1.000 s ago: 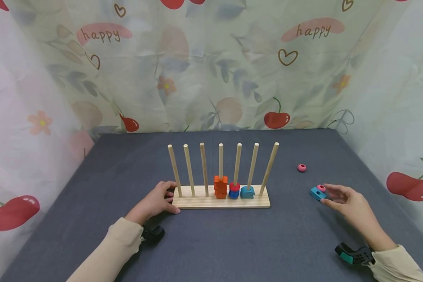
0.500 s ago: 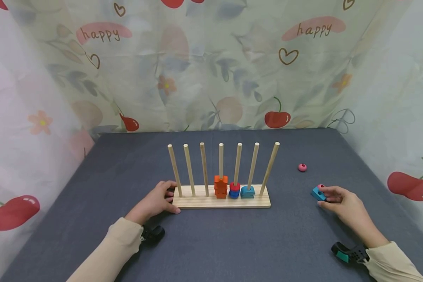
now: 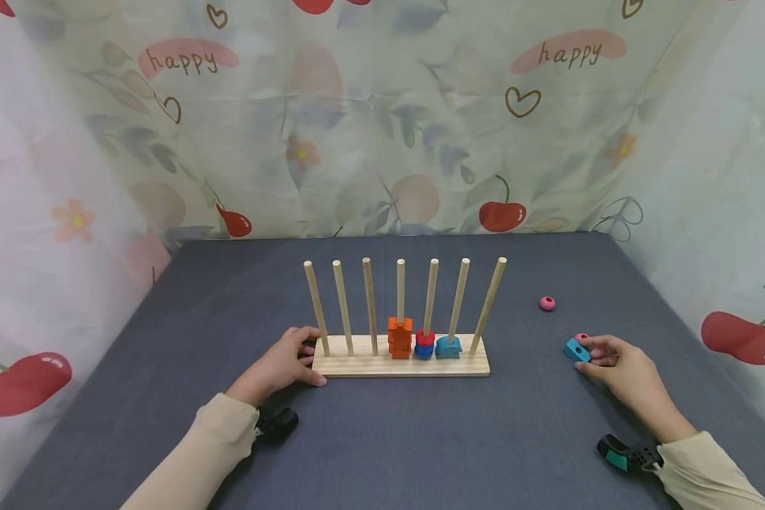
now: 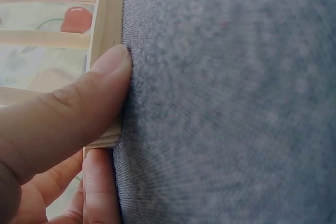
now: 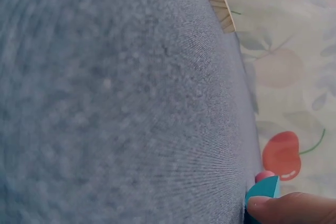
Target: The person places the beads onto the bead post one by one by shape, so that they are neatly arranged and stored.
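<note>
At the left end of a wooden peg board (image 3: 357, 365), my left hand (image 3: 279, 363) holds the base; its thumb (image 4: 113, 66) lies along the front edge in the left wrist view. Orange pieces (image 3: 399, 338) sit on the middle peg. Beside them a red piece (image 3: 424, 336) rests over a dark blue one (image 3: 423, 351), then a light blue piece (image 3: 448, 348) on its own peg. Off to the right, my right hand (image 3: 627, 368) pinches a blue block (image 3: 576, 350) with a hole in it. Behind that block, a pink bead (image 3: 582, 336) is partly hidden by the fingers.
Another pink bead (image 3: 547, 304) lies farther back on the dark grey tabletop (image 3: 446, 439). Several upright pegs (image 3: 489, 304) stand tall from the board. A patterned curtain (image 3: 382, 127) closes off the back and sides.
My right hand has shifted slightly left, and its fingers have closed in on the blue block, covering more of the pink bead. The left hand and peg board stay put.
</note>
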{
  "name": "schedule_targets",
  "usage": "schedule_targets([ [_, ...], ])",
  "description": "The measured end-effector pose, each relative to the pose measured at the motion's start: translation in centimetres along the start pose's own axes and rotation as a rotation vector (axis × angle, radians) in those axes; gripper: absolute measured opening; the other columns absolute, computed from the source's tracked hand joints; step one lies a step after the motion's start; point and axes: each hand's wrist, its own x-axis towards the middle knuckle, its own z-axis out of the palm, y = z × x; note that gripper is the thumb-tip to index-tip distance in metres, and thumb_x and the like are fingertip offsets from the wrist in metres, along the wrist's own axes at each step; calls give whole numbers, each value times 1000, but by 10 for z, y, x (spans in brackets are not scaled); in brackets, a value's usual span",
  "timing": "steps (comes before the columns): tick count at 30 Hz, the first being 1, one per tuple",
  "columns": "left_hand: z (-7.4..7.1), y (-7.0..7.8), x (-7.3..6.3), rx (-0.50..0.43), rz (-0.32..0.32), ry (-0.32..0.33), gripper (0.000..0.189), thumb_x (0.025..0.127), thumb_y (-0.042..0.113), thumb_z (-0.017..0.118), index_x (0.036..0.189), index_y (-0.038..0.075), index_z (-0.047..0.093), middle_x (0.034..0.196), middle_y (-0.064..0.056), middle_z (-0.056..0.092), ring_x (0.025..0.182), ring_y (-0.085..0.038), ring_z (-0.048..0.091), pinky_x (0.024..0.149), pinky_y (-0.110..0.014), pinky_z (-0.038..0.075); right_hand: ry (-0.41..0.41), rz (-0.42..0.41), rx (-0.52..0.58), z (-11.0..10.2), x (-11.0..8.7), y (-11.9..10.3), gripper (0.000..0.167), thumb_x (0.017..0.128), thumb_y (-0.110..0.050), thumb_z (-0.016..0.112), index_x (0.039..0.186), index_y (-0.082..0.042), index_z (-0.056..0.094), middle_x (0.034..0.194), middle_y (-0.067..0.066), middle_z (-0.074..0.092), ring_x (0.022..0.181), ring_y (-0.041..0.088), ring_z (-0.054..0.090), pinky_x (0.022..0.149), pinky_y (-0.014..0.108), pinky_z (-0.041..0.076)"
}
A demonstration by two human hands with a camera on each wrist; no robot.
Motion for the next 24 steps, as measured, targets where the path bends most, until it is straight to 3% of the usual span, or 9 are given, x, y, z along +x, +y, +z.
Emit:
schedule_targets([
  [7,0,0,0,-5,5,0,82,65,0,88,137,2,47,129,-18,40,117,-31,49,99,-40,50,-14,22,-20,0,2,-1,44,83,-23,76,115,4,63,90,11,65,76,12,55,58,25,41],
  [17,0,0,1,-14,8,1,82,65,-1,87,137,1,47,128,-18,39,117,-30,49,98,-39,50,-48,24,-28,-1,5,-1,39,83,-23,75,109,5,64,91,12,65,76,14,55,60,27,43],
  [24,0,-1,1,-15,6,3,82,64,-2,87,136,1,47,129,-18,39,118,-32,49,98,-39,51,-67,8,-1,-4,3,-11,43,84,-29,75,112,2,66,95,11,68,77,7,56,61,25,45],
])
